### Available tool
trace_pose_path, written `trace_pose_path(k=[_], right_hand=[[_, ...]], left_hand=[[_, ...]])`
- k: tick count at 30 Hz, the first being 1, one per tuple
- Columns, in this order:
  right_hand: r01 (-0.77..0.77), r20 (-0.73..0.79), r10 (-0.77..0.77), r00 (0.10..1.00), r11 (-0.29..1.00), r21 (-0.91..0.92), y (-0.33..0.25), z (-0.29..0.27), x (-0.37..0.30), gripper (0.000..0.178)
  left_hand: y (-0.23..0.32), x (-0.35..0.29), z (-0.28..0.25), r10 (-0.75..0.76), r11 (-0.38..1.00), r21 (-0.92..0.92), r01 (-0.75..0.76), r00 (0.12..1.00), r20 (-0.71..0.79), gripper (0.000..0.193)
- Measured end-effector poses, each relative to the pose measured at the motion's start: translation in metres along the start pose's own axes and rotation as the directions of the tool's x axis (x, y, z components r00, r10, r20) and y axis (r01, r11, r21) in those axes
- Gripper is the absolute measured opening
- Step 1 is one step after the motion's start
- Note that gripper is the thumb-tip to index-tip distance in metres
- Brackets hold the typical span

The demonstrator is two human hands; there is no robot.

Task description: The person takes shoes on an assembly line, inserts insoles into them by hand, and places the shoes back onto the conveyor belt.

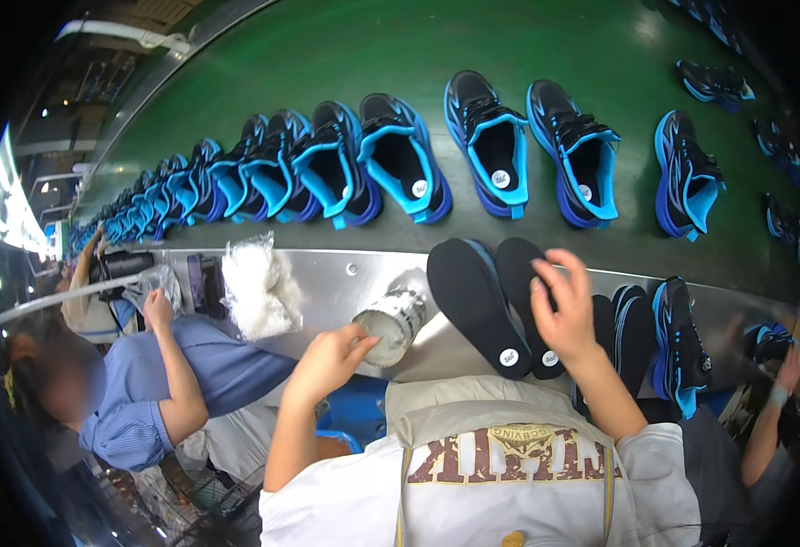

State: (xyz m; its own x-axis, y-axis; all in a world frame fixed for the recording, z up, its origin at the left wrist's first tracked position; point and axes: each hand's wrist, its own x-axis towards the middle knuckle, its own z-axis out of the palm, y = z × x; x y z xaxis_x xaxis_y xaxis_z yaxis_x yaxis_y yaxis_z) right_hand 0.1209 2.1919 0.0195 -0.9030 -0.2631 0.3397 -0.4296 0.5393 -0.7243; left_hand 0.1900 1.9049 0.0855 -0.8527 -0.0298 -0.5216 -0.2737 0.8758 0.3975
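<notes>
My left hand [331,360] is at the rim of a round, pale container [389,330] with a whitish inside. Its thumb and fingers are pinched together there, and whatever they may hold is too small to make out. To the right, two black insoles [477,305] with round white labels at the heel lie side by side on the metal ledge [336,266]. My right hand [564,305] is over the right-hand insole, with its fingers curved and apart and nothing seen in them. Whether its fingertips touch the insole cannot be told.
Black-and-blue sneakers [404,159] stand in a long row on the green belt [327,68]. More insoles [632,337] and a sneaker [678,342] lie right of me. A clear plastic bag [261,287] sits left. Co-workers are close by: a blue sleeve [131,424], a hand [790,369].
</notes>
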Motion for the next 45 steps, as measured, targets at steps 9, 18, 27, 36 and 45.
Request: trace_pose_path(k=[9, 18, 27, 36, 45], right_hand=[[0.072, 0.452, -0.160, 0.878, 0.976, 0.205, -0.068, 0.070, -0.041, 0.079], [-0.082, 0.315, 0.020, 0.949, 0.980, 0.183, -0.075, 0.131, -0.068, 0.084], [-0.085, 0.233, 0.038, 0.972, 0.977, 0.193, -0.065, 0.133, -0.088, 0.087], [0.040, 0.397, -0.138, 0.907, 0.968, 0.246, -0.007, 0.167, -0.113, 0.079], [-0.384, 0.817, -0.308, 0.488, 0.764, 0.518, -0.085, 0.130, -0.186, 0.059]], left_hand=[[-0.011, 0.005, 0.057, 0.379, 0.925, 0.231, -0.301, 0.766, -0.519, 0.037], [-0.014, 0.015, 0.077, 0.526, 0.840, 0.230, -0.491, 0.635, -0.567, 0.022], [-0.029, 0.010, 0.090, 0.671, 0.662, 0.108, -0.741, 0.523, -0.526, 0.027], [-0.013, -0.010, 0.111, 0.653, 0.692, 0.218, -0.688, 0.470, -0.594, 0.047], [0.008, -0.160, 0.185, 0.183, 0.983, 0.123, -0.136, 0.753, -0.632, 0.036]])
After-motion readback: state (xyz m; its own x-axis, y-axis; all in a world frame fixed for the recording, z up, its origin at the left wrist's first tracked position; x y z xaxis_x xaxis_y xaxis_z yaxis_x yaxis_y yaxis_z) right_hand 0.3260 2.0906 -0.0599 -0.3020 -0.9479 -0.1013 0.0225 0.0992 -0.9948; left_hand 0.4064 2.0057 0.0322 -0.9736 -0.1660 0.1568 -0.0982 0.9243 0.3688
